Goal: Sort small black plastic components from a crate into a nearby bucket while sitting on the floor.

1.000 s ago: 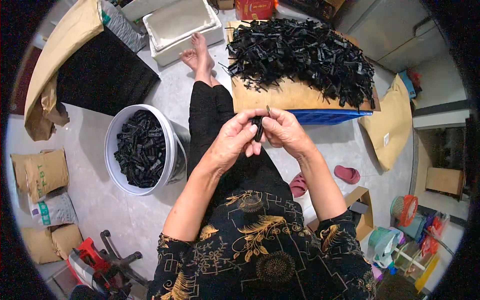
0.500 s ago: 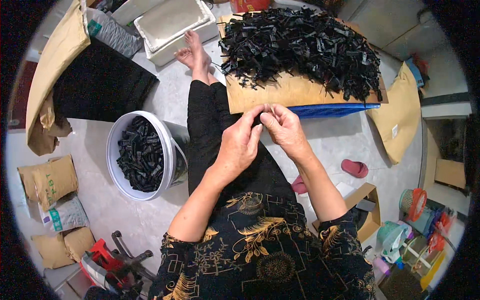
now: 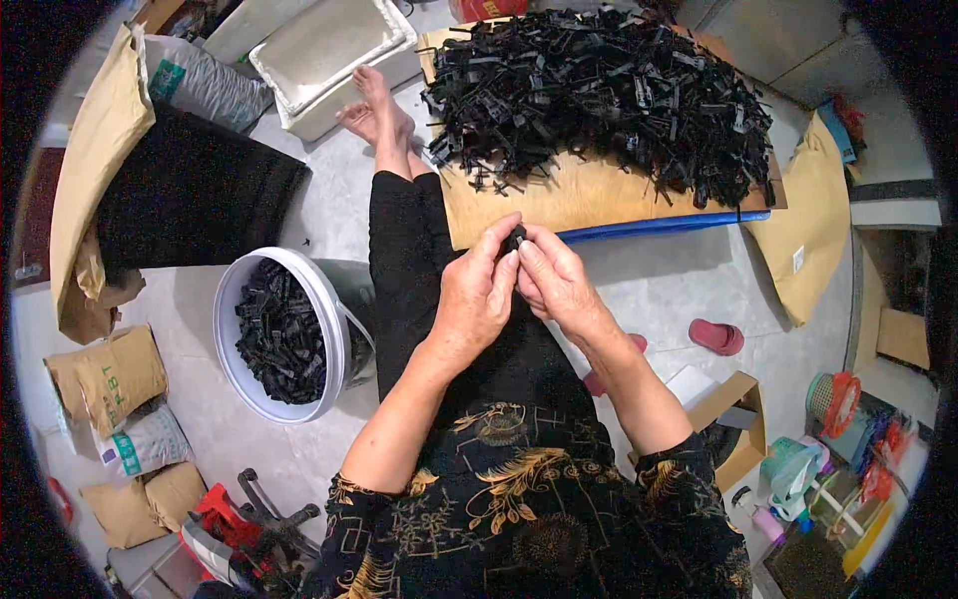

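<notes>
A small black plastic part (image 3: 514, 240) is pinched between the fingertips of both hands, in front of the near edge of a wooden board. My left hand (image 3: 473, 290) grips it from the left, thumb and forefinger closed. From the right, my right hand (image 3: 555, 276) closes on the same part, with the thumb against it. Fingers cover most of the part, so its exact kind cannot be made out. On the board (image 3: 489, 218) lies a big heap of black plastic parts (image 3: 599, 100). A white bucket (image 3: 232, 349) to my left holds more small black parts (image 3: 279, 329).
The board rests on a blue crate (image 3: 659, 228). A white foam box (image 3: 329, 60) stands at the far left, beside a large open sack (image 3: 85, 200). Tan bags (image 3: 110, 374) lie at left; a pink slipper (image 3: 716, 336) and cardboard box (image 3: 743, 424) are at right.
Both hands have turned slightly and the black part between the fingertips now shows. The whole view has shifted a little; the bucket and heap look otherwise the same.
</notes>
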Demonstrator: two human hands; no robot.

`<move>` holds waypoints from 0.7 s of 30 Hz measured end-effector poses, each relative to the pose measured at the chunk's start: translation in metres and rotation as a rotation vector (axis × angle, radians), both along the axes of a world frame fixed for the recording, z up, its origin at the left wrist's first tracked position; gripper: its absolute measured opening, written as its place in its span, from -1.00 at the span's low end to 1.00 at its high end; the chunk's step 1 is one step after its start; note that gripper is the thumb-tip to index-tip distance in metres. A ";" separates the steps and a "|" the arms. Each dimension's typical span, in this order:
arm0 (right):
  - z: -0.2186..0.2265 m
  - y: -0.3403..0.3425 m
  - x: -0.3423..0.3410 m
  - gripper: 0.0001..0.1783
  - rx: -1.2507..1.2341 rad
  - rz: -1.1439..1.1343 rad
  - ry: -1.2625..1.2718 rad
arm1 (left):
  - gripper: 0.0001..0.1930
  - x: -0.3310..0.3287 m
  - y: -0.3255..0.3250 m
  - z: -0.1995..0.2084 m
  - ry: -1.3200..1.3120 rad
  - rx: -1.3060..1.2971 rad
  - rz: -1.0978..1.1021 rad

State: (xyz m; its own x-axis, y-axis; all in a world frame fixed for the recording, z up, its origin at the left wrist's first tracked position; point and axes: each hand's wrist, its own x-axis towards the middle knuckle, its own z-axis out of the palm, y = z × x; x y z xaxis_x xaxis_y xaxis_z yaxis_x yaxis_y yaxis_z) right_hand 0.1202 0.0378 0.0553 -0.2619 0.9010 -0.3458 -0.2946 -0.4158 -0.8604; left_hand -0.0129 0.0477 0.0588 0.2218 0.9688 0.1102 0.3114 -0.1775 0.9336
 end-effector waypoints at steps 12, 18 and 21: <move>-0.009 0.028 0.003 -0.67 -0.017 0.104 -0.115 | -0.63 -0.004 0.021 -0.008 0.209 0.157 0.006; -0.019 0.063 0.020 -0.74 0.479 -0.108 -0.498 | -0.61 -0.011 0.026 -0.014 -0.293 -0.365 0.049; -0.019 0.093 0.038 -0.77 0.411 -0.228 -0.747 | -0.65 -0.019 0.018 -0.018 -0.619 -0.741 0.085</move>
